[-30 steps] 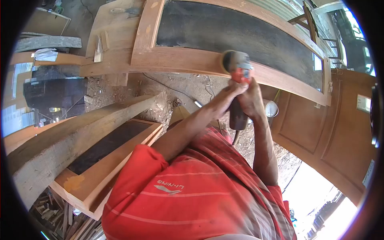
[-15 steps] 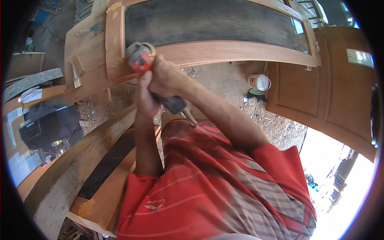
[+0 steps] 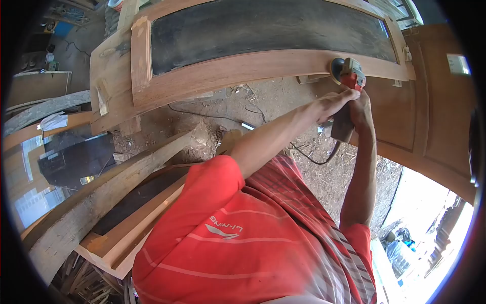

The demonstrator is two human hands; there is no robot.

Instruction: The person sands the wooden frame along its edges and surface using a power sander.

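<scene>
A stiff-looking wooden door [image 3: 217, 70] runs across ahead of the left hand [image 3: 332, 106], which clasps a sander [image 3: 352, 80] together with the right hand [image 3: 361, 110]. Its disc [image 3: 335, 70] sits just beyond both; probably rigid and weighty, the tool is best gripped by its body.

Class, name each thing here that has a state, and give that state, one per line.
Power tool: gripped in both hands; running or not, cannot tell
Left hand: closed around it
Right hand: closed around it
Framed panel: lying flat
Cord: slack, curving
Floor: littered with debris
Timber beam: slanting across the view
Red shirt: worn, creased
</scene>
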